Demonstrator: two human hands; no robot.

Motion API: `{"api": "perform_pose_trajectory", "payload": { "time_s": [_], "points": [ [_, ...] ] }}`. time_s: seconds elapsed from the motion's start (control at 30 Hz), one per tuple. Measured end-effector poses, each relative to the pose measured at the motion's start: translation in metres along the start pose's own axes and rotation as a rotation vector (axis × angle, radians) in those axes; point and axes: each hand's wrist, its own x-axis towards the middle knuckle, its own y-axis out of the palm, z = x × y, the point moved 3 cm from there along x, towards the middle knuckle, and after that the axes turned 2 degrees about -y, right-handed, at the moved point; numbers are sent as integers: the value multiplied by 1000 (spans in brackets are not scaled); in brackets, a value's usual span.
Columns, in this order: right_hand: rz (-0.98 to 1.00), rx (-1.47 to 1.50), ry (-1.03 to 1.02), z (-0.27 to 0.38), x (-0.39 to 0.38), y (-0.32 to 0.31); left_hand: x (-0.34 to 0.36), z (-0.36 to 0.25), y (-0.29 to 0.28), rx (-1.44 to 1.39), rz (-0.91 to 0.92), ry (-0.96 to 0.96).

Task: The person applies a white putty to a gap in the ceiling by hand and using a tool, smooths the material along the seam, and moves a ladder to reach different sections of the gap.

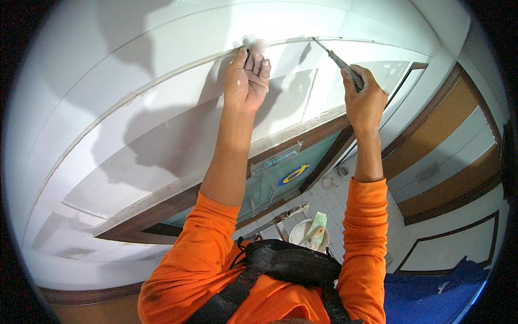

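While raised overhead, right hand [365,102] clenched round scraper [340,60], left hand [247,80] seemingly loose-fingered.

- We found the left hand's [247,77] fingertips blurred against the white wall [162,97].
- The right hand [365,100] hid the tool's [335,57] handle.
- The bucket [300,233] below sat partly covered.

Two hands [245,81] [364,100] — one scraper [337,58] (gripped).
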Motion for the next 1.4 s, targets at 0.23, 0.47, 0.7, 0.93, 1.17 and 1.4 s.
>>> {"api": "perform_pose_trajectory", "payload": {
  "time_s": [0.23, 0.47, 0.7, 0.93, 1.17, 1.4],
  "points": [
    [16, -2, 57, 0, 0, 0, -9, 0, 13, 136, -175, 38],
    [18, 1, 57, 0, 0, -1, -7, 3, 5, -29, 48, -78],
    [15, -3, 41, 1, -1, 1, -2, 1, -1, -14, 9, -8],
    [14, -9, 39, -3, 0, 1, 0, 2, -1, -55, 6, -65],
    [0, -18, 26, 1, 0, 1, -2, -2, -1, -107, 81, -116],
    [-2, -19, 10, -1, -1, 2, 1, 2, -7, -54, 60, -61]
  ]
}}
